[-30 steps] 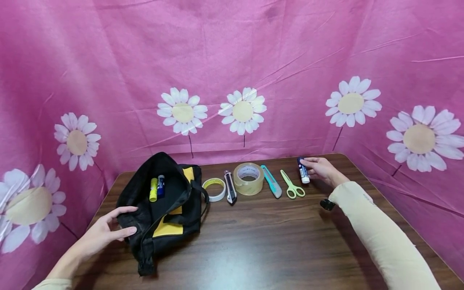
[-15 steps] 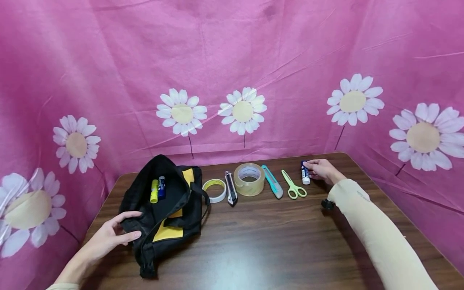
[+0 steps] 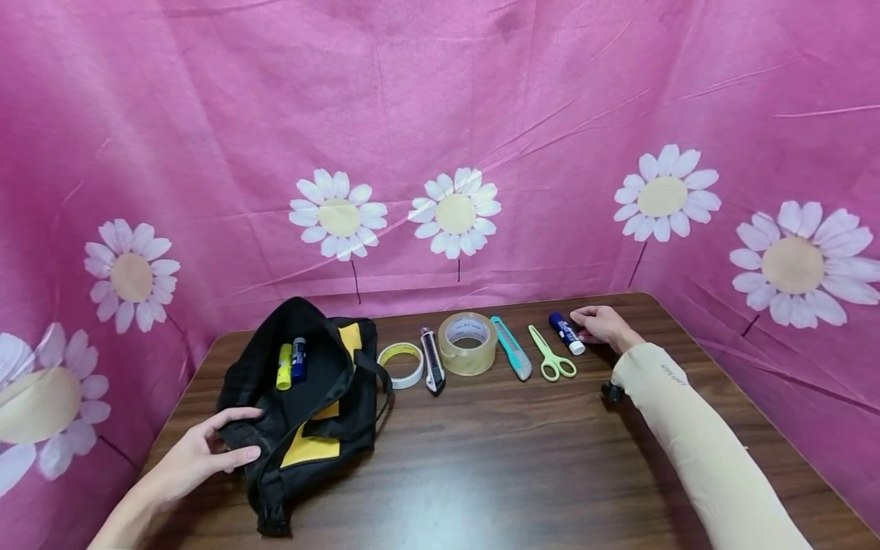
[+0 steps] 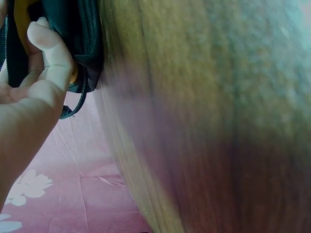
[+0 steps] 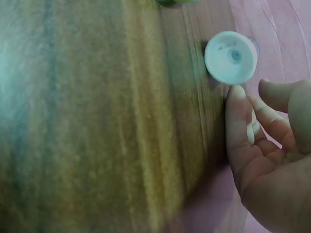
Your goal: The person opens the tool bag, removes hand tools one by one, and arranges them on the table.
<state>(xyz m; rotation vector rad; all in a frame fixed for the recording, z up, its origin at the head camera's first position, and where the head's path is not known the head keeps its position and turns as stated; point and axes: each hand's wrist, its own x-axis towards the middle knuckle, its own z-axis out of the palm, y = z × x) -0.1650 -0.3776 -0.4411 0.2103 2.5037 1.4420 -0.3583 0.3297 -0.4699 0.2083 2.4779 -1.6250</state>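
A black and yellow bag (image 3: 357, 412) stands unzipped at the table's left, its mouth towards me. My left hand (image 3: 199, 452) grips its near left edge, thumb and index finger spread over the black cloth; some fingers are hidden. Inside the bag a yellow tube (image 3: 284, 367) and a blue tube (image 3: 299, 359) lie side by side. At the far right a blue and white glue stick (image 3: 567, 333) lies slanted on the table. Beside it is my right hand (image 3: 602, 327), thumb apart from the fingers; in the right wrist view a fingertip is close to its white end (image 5: 231, 58).
Between bag and glue stick lie a roll of white tape (image 3: 409, 380), a dark utility knife (image 3: 432, 363), a clear packing tape roll (image 3: 467, 359), a turquoise cutter (image 3: 511, 347) and green scissors (image 3: 552, 355). A pink flowered curtain (image 3: 412, 114) hangs around the wooden table (image 3: 495, 458).
My right hand has let go of the glue stick, which now lies slanted with its blue end further left. My left hand still holds the bag's edge.
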